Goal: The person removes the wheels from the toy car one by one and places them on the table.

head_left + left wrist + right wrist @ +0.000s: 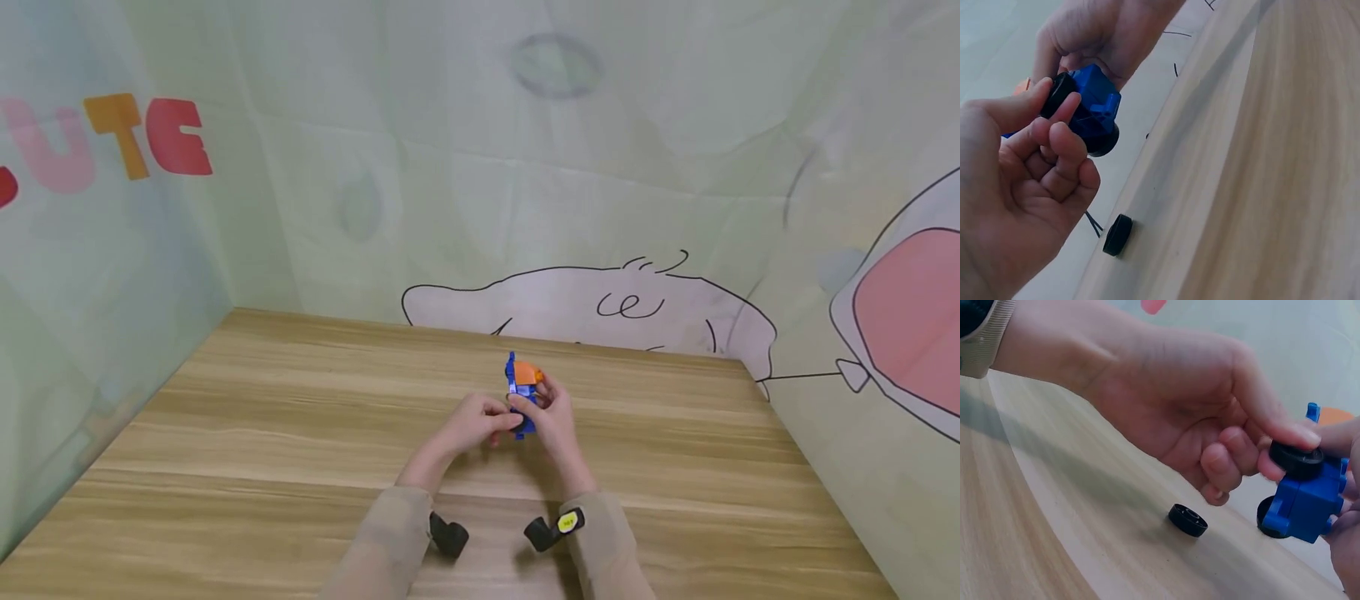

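A small blue toy vehicle (527, 390) with an orange part (527, 372) is held up above the table between the two hands. My right hand (553, 417) grips its body from the right side. With thumb and index finger, my left hand (1179, 406) pinches a black wheel (1296, 461) at the side of the blue body (1313, 509); the other left fingers are curled. Another black wheel (1107, 142) shows on the body's far side. Below the hands, a loose black wheel (1117, 235) lies on the tabletop; the head view does not show it.
The wood-grain table (300, 400) extends around both hands. A pale printed cloth (450, 167) with cartoon drawings stands along its back and sides. Each wrist wears a black camera, such as the left camera (448, 535) and the right camera (542, 533).
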`<action>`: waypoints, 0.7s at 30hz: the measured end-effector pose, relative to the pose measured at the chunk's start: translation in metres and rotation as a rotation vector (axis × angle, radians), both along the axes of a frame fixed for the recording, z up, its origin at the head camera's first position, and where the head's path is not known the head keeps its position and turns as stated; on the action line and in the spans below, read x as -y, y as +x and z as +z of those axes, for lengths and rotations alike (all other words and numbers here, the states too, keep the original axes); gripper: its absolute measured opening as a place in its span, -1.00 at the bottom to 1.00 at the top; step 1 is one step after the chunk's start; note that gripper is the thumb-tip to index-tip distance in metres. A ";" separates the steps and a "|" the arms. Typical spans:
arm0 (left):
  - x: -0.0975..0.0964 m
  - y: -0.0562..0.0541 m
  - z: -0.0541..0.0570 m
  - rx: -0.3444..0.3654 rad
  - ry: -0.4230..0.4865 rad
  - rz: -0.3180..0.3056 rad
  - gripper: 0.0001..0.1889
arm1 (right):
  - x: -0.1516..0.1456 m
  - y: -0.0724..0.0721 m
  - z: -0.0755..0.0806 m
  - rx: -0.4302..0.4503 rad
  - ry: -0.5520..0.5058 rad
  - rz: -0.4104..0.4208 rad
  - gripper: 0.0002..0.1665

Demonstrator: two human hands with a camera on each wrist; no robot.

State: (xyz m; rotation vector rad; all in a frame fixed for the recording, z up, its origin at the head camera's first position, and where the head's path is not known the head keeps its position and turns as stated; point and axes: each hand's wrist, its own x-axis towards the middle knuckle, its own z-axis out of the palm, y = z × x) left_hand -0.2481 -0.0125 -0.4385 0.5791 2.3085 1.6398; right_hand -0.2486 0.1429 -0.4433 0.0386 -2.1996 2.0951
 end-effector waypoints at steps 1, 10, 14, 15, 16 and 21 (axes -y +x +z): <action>-0.001 0.000 0.000 0.013 0.013 0.006 -0.63 | -0.001 0.000 -0.001 -0.013 -0.017 0.002 -0.29; -0.004 0.001 0.000 0.047 0.070 0.002 -0.65 | -0.002 0.000 -0.006 -0.023 -0.131 0.030 -0.40; -0.003 0.001 0.001 0.052 0.089 -0.015 -0.65 | -0.002 -0.001 -0.007 -0.013 -0.149 0.031 -0.42; -0.003 0.001 0.001 0.052 0.091 -0.017 -0.65 | -0.002 -0.001 -0.007 -0.014 -0.149 0.032 -0.42; -0.002 0.001 0.002 0.051 0.089 -0.020 -0.65 | -0.002 -0.001 -0.007 -0.016 -0.145 0.034 -0.42; 0.000 0.001 0.005 0.034 0.073 -0.044 -0.65 | -0.003 -0.001 -0.006 -0.018 -0.123 0.034 -0.39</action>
